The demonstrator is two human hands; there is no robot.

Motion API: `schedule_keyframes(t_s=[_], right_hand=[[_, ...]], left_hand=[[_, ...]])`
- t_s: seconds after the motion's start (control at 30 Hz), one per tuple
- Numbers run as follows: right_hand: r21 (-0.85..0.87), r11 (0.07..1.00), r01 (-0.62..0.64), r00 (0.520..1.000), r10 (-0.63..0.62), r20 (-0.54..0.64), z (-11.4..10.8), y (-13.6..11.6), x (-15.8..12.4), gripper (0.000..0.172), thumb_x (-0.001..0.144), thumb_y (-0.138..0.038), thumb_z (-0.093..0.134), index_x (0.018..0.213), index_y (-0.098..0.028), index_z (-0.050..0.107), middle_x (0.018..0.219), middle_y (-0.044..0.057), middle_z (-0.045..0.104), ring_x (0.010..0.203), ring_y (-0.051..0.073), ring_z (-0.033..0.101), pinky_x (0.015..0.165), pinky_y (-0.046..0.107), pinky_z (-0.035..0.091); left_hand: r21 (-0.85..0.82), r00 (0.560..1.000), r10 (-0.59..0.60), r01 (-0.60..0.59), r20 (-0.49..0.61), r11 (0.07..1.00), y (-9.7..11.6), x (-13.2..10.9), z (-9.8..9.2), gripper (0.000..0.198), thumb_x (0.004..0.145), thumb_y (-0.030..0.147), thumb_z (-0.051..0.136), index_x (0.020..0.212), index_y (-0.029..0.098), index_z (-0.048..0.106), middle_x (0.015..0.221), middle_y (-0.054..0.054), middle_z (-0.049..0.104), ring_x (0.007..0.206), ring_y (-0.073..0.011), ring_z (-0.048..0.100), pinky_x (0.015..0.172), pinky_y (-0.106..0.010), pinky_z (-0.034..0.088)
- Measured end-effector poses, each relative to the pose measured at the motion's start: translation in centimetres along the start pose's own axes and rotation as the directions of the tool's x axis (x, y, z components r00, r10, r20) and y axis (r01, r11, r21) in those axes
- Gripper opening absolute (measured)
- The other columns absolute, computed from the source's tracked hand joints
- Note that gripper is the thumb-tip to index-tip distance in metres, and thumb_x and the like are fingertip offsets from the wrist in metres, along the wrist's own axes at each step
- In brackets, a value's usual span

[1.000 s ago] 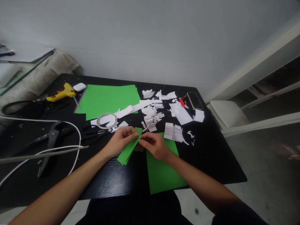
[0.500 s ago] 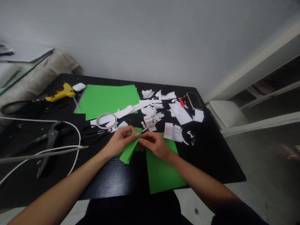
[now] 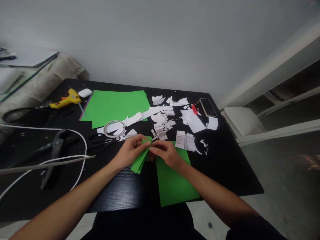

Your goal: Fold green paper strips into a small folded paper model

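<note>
Folded green paper [image 3: 140,162], in narrow layered strips, is pinched between the thumb and fingers of my left hand [image 3: 131,150]. My right hand [image 3: 167,153] meets it from the other side, its thumb and index finger closed on the paper's right edge. The fingertips of both hands nearly touch, and the far side of the folds is hidden by them. Below my right hand and wrist lies a flat green sheet [image 3: 175,183] on the black table, reaching the front edge.
Behind my hands are a green paper stack [image 3: 117,106], a tape roll [image 3: 103,129], white paper scraps [image 3: 161,121] and folded white pieces [image 3: 180,140]. Black scissors [image 3: 100,143], a yellow glue gun [image 3: 66,100] and a white cable [image 3: 82,140] occupy the left; a phone [image 3: 208,107] lies back right.
The folded green paper has turned slightly, its lower end shifting right and its layers fanning a little apart. Both hands keep their pinch in nearly the same place.
</note>
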State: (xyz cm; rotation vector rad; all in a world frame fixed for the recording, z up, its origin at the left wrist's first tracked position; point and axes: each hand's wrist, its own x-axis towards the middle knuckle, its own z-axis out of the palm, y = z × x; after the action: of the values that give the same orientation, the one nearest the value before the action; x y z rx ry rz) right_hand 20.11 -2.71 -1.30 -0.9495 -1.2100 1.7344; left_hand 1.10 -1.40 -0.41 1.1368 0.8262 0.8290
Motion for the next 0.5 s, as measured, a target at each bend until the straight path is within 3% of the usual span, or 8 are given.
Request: schedule_keyframes(t_s=[0.33, 0.5], right_hand=[[-0.003, 1.0, 0.007, 1.0, -0.007, 0.005, -0.06, 0.27, 0.02, 0.027, 0.084, -0.043, 0.08, 0.085, -0.018, 0.072, 0.067, -0.001, 0.07, 0.058, 0.014, 0.066, 0.058, 0.028, 0.058], [-0.019, 1.0, 0.012, 1.0, -0.012, -0.002, -0.1, 0.33, 0.08, 0.023, 0.084, -0.04, 0.078, 0.082, -0.018, 0.071, 0.065, -0.002, 0.067, 0.056, 0.013, 0.063, 0.057, 0.027, 0.056]], left_hand=[[0.051, 1.0, 0.007, -0.006, -0.017, 0.999, -0.38, 0.04, -0.1, 0.034, 0.09, 0.048, 0.075, 0.091, 0.017, 0.061, 0.069, -0.002, 0.073, 0.057, -0.0158, 0.069, 0.053, -0.024, 0.05], [0.12, 0.999, 0.015, -0.01, -0.037, 0.993, -0.4, -0.02, -0.16, 0.033, 0.092, 0.048, 0.073, 0.091, 0.017, 0.062, 0.067, -0.001, 0.071, 0.053, -0.0139, 0.064, 0.048, -0.023, 0.042]])
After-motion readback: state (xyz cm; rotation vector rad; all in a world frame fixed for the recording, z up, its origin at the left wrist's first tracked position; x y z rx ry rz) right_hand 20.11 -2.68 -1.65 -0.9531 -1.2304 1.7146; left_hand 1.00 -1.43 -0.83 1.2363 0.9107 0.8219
